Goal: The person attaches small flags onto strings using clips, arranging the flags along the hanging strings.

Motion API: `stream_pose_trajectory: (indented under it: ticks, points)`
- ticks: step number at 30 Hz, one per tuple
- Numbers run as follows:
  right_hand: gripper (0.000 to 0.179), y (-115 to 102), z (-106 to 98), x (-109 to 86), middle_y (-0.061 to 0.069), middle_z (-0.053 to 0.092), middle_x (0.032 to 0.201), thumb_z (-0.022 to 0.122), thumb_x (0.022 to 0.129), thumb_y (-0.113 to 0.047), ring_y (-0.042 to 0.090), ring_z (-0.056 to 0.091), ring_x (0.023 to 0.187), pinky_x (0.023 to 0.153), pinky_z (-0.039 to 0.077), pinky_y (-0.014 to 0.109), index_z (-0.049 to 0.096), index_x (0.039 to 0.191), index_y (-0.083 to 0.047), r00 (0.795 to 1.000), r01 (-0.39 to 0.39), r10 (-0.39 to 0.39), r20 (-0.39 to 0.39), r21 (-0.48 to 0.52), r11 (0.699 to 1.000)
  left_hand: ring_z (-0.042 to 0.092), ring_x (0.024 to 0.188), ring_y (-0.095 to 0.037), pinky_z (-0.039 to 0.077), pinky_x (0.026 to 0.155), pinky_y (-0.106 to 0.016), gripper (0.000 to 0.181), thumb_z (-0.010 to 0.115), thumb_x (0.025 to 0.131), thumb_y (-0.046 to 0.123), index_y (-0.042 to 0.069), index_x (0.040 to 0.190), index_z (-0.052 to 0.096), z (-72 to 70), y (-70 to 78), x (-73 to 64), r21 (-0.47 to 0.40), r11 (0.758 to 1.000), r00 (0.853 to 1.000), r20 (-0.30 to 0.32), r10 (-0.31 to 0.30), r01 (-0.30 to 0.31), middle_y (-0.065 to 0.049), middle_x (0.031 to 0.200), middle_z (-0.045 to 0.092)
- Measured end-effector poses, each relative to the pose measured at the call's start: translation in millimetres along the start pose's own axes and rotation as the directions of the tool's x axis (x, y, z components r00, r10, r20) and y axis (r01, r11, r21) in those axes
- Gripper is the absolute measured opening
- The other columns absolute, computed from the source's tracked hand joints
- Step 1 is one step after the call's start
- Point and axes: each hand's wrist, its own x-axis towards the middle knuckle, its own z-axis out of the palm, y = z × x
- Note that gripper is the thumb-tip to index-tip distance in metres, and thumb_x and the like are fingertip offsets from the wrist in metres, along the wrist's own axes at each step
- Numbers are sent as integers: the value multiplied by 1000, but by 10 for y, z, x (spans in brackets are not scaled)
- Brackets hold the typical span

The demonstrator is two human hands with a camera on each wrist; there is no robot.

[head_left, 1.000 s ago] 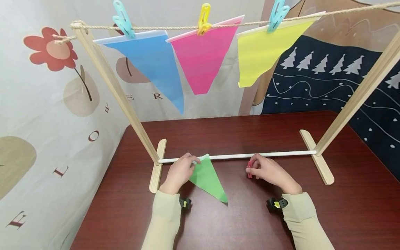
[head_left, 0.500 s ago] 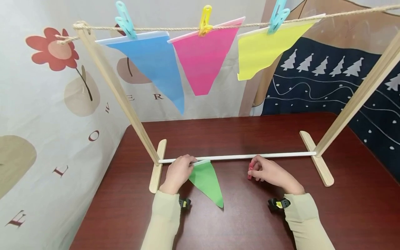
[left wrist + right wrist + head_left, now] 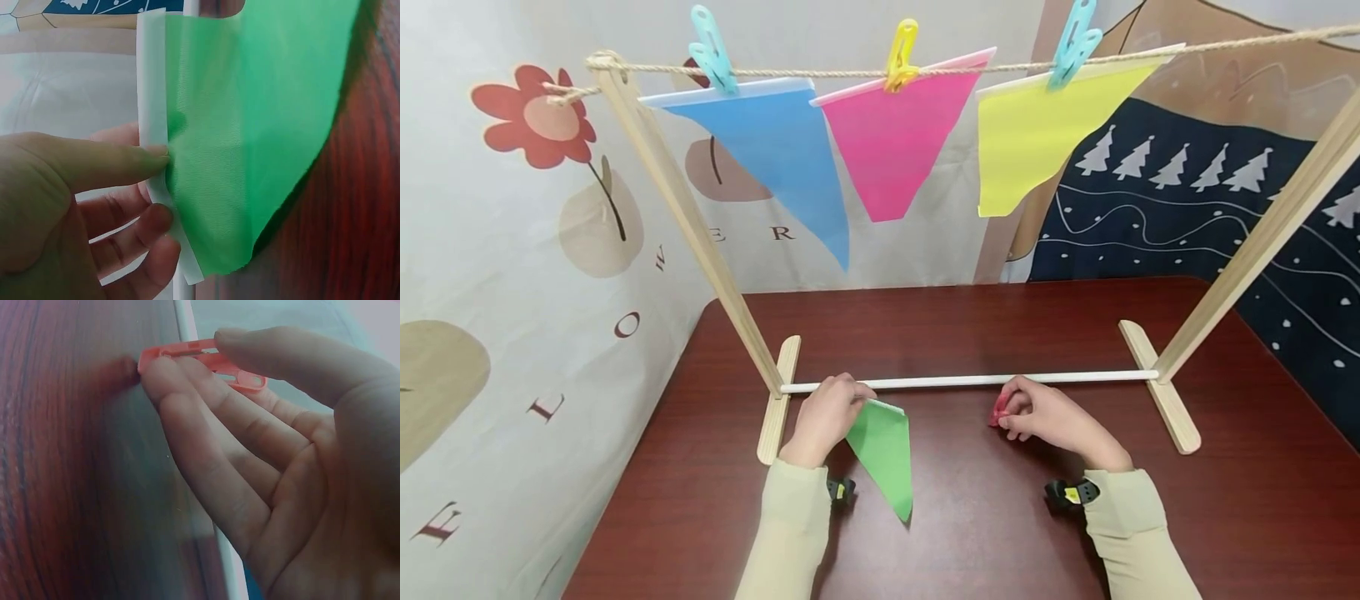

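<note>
My left hand [image 3: 827, 417] pinches a green triangular pennant [image 3: 883, 454] by its white top strip, thumb on the near face and fingers behind. The pennant's point hangs toward me, close over the table. In the left wrist view the white strip [image 3: 152, 81] runs past the thumb, and the green sheet [image 3: 250, 125] bends away to the right. My right hand [image 3: 1056, 421] holds a red clothespin [image 3: 998, 410] between thumb and fingers. The right wrist view shows the red clothespin [image 3: 181, 353] lying along the fingertips, its tip near the tabletop.
A wooden stand [image 3: 700, 242] with a white crossbar [image 3: 955, 382] stands on the dark red table [image 3: 985, 533]. From its rope [image 3: 820, 73] hang blue [image 3: 782, 150], pink [image 3: 902, 133] and yellow [image 3: 1037, 125] pennants, clipped with blue and yellow clothespins. Printed cloth covers the wall behind.
The green pennant has turned in my left hand, its point swinging left and toward me. The red clothespin has tilted in my right hand. The view has shifted slightly.
</note>
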Motion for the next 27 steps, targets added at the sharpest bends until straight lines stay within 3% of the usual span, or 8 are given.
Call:
stream_pose_trajectory:
  ticks: [4, 9, 15, 23, 27]
  points:
    - [30, 33, -2, -2, 12, 68, 87, 66, 83, -10, 22, 65, 66, 57, 53, 33, 47, 104, -2, 1000, -9, 8, 16, 2, 1000, 56, 81, -16, 44, 60, -28, 15, 63, 86, 15, 22, 97, 69, 9, 3, 12, -22, 999, 999, 10, -35, 35, 6, 89, 62]
    - [29, 67, -9, -7, 5, 64, 78, 65, 82, -9, 18, 61, 62, 56, 51, 31, 50, 106, -5, 999, -49, 46, -25, -105, 993, 54, 78, -14, 43, 62, -29, 9, 64, 86, 18, 20, 95, 67, 3, 11, 29, -47, 997, 998, 21, -57, 58, 5, 89, 63]
    - [28, 69, -16, -21, 3, 60, 73, 65, 83, -13, 17, 57, 60, 55, 50, 31, 53, 107, -6, 998, -68, 64, -29, -172, 983, 53, 77, -15, 45, 64, -31, 6, 64, 86, 19, 21, 91, 67, -6, 8, 21, -43, 998, 998, 49, -34, 36, 4, 85, 62]
    - [34, 67, -19, -16, 2, 59, 70, 66, 83, -32, 16, 56, 60, 55, 48, 29, 56, 104, -8, 997, -77, 72, -34, -210, 975, 53, 84, -19, 42, 66, -32, 6, 62, 87, 18, 21, 90, 67, -43, -12, -19, -48, 999, 994, 105, -12, 17, 3, 89, 62]
    - [31, 64, -21, -18, 2, 59, 71, 65, 84, -30, 16, 56, 61, 56, 48, 29, 57, 104, -8, 997, -72, 69, -25, -204, 976, 56, 86, -19, 43, 71, -32, 7, 60, 88, 15, 20, 89, 66, -50, -36, -13, -60, 998, 993, 115, -3, 10, 2, 91, 63]
